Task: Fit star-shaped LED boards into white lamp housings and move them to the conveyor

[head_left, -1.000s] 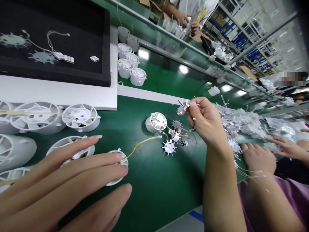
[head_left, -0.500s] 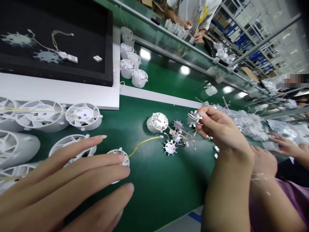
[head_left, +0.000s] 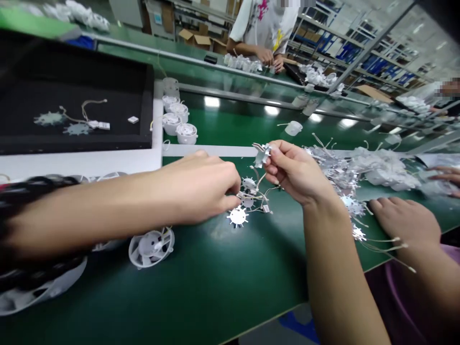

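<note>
My right hand (head_left: 293, 170) pinches a small star-shaped plate (head_left: 262, 156) with thin wires, held above the bench. Stretched across the middle, my left hand (head_left: 212, 189) has its fingers curled down beside a loose cluster of plates and wires. Whatever those fingers grip is hidden behind the hand. Just below its thumb lies a bright star-shaped plate (head_left: 237, 217); another star-shaped plate (head_left: 248, 183) lies a little farther back among the wires. A round white fan housing (head_left: 151, 247) stands under my left forearm, with more housings partly covered by the arm.
A black tray (head_left: 145, 108) on a white board (head_left: 157, 115) holds plates and wires at left. Small white housings (head_left: 187, 133) stand beside it. Plates and bagged parts (head_left: 381, 167) are heaped at right, near another person's hand (head_left: 406, 220). Someone works across the bench.
My left hand has moved right, from over the fan housings to the plate cluster, now covering where a housing stood. My right hand still holds its plate, now turned edgewise. The view has shifted.
</note>
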The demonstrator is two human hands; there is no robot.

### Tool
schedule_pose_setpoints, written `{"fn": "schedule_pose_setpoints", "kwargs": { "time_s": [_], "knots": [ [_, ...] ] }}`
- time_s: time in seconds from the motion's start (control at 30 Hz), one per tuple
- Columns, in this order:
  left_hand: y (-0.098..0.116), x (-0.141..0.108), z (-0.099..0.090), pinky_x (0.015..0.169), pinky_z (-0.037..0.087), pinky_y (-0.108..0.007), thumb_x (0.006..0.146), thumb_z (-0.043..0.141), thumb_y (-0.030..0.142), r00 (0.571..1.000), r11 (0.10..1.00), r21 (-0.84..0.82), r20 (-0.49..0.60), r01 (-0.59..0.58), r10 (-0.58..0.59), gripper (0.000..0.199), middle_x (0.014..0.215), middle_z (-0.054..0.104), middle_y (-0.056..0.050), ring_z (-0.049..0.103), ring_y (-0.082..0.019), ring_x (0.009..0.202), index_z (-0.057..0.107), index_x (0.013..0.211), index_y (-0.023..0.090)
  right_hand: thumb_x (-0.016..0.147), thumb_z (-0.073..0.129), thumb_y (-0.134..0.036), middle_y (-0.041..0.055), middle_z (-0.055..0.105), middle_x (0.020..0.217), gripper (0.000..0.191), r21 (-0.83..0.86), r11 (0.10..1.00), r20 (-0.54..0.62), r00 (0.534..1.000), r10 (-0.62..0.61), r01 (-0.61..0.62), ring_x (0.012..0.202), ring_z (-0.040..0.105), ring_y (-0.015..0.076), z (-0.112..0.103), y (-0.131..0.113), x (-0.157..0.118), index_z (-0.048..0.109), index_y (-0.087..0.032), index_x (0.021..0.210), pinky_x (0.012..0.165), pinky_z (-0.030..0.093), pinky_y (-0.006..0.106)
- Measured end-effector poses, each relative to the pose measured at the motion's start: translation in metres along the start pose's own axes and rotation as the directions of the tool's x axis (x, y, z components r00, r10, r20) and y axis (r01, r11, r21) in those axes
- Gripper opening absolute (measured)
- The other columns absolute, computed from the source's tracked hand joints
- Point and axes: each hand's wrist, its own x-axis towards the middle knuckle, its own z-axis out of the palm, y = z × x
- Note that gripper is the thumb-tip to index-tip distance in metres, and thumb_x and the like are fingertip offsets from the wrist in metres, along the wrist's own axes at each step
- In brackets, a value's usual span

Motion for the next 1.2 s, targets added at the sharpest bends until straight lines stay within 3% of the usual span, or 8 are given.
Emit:
{"fn": "schedule_pose_setpoints", "kwargs": {
  "time_s": [0.2,0.43,0.67,0.8,0.93,1.03,1.1,1.2],
  "knots": [
    [0.01,0.048,0.001,0.076,0.049,-0.031,0.098,0.067,0.037,0.994,0.99,-0.129,0.102,0.049,-0.036,0.025,0.086,0.079,-0.002,0.069,-0.021,0.078,0.085,0.106,0.021,0.084,0.096,-0.048,-0.0041,0.056,0.075,0.044,0.06,0.997,-0.004,0.999,-0.042,0.042,0.06,0.044,0.0085,-0.004,0.004,0.005,0.062,-0.02,0.081,0.048,0.043,0.018],
    [0.005,0.051,0.0,0.068,0.046,-0.027,0.098,0.051,0.043,0.992,0.972,-0.23,0.123,0.05,-0.022,0.041,0.091,0.078,-0.004,0.066,-0.02,0.081,0.082,0.097,0.017,0.09,0.092,-0.043,-0.0035,0.059,0.074,0.039,0.066,0.995,-0.021,0.997,-0.078,0.079,0.06,0.047,0.008,-0.003,0.005,0.005,0.063,-0.019,0.079,0.048,0.045,0.018],
    [0.006,0.035,-0.012,0.069,0.045,-0.03,0.094,0.058,0.046,0.986,0.993,-0.114,0.164,-0.004,0.023,0.036,0.08,0.076,-0.003,0.065,-0.02,0.072,0.084,0.092,0.022,0.09,0.09,-0.054,-0.0043,0.058,0.076,0.045,0.027,0.978,-0.112,0.973,-0.2,0.205,0.06,0.048,0.0079,-0.001,0.01,0.011,0.06,-0.022,0.083,0.052,0.049,0.02],
    [0.005,0.002,-0.035,0.076,0.046,-0.037,0.091,0.059,0.065,0.999,0.999,0.015,-0.008,0.035,-0.035,0.05,0.093,0.08,-0.009,0.069,-0.031,0.088,0.085,0.104,0.025,0.097,0.081,-0.058,-0.0031,0.057,0.077,0.041,-0.127,0.915,-0.211,0.891,-0.402,0.383,0.061,0.052,0.0111,0.018,-0.001,0.001,0.058,-0.026,0.087,0.052,0.05,0.025],
    [0.003,-0.049,-0.046,0.066,0.052,-0.033,0.085,0.068,0.084,0.951,0.977,-0.12,-0.235,0.179,-0.203,0.086,0.118,0.08,-0.008,0.074,-0.034,0.095,0.065,0.153,0.031,0.111,0.064,-0.038,0.0014,0.064,0.082,0.021,-0.51,0.692,-0.162,0.733,-0.66,0.511,0.066,0.06,0.016,0.054,-0.009,-0.024,0.063,-0.029,0.093,0.063,0.056,0.032],
    [0.006,-0.078,-0.039,0.067,0.06,-0.024,0.085,0.087,0.066,0.957,0.85,-0.487,-0.086,0.203,-0.278,0.097,0.144,0.073,-0.001,0.076,-0.031,0.116,0.04,0.168,0.048,0.111,0.061,-0.027,0.003,0.07,0.087,0.014,-0.554,0.593,0.022,0.723,-0.691,0.584,0.073,0.068,0.02,0.077,-0.005,-0.04,0.064,-0.03,0.097,0.066,0.058,0.035],
    [0.008,-0.088,-0.032,0.077,0.065,-0.021,0.085,0.093,0.047,0.964,0.648,-0.733,0.038,0.206,-0.263,0.092,0.144,0.072,0.002,0.073,-0.029,0.13,0.045,0.164,0.051,0.111,0.061,-0.023,0.0023,0.072,0.088,0.014,-0.484,0.611,0.123,0.74,-0.661,0.626,0.076,0.072,0.021,0.087,-0.001,-0.044,0.062,-0.031,0.099,0.066,0.058,0.034],
    [0.006,-0.093,-0.024,0.091,0.067,-0.024,0.086,0.091,0.026,0.965,0.331,-0.922,0.127,0.2,-0.229,0.073,0.129,0.079,-0.002,0.076,-0.027,0.127,0.063,0.152,0.039,0.109,0.059,-0.014,-0.0003,0.074,0.089,0.018,-0.401,0.644,0.216,0.75,-0.625,0.652,0.08,0.074,0.0194,0.095,0.001,-0.044,0.059,-0.03,0.1,0.07,0.058,0.032]
  ]
}}
